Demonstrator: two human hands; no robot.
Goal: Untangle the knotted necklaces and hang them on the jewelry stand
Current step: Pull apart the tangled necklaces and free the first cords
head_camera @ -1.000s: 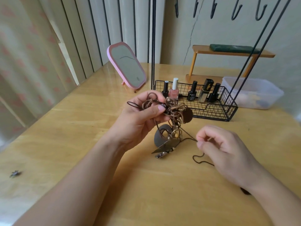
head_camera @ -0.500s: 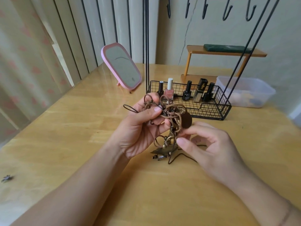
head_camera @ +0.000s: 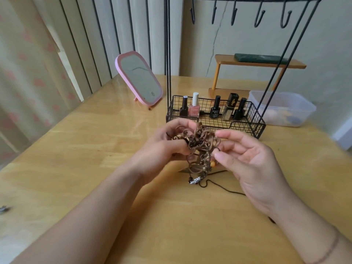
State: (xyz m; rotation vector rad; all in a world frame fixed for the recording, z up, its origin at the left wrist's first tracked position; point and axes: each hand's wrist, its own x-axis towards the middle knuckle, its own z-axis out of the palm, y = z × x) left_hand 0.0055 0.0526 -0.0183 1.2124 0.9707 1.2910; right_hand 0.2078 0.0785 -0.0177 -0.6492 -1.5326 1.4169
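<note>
A knotted clump of brown cord necklaces [head_camera: 200,143] with metal pendants and an orange bead hangs above the table centre. My left hand [head_camera: 163,149] grips the clump's upper left, fingers curled into the loops. From the right side my right hand [head_camera: 245,159] has its fingertips on the cords, palm turned up. A thin dark cord [head_camera: 224,189] trails from the clump across the table under my right wrist. The black wire jewelry stand [head_camera: 167,54] rises just behind, its hooks [head_camera: 234,15] bare along the top bar.
The stand's wire basket [head_camera: 255,122] holds several nail polish bottles. A pink mirror [head_camera: 139,79] leans at the back left. A clear plastic tub [head_camera: 282,109] and a small wooden shelf [head_camera: 259,62] stand behind the basket. A small metal piece [head_camera: 3,208] lies at the table's left edge.
My right hand left the loose dark cord, moved up and left to the clump, and now touches its right side. My left hand lifted the clump slightly and turned it.
</note>
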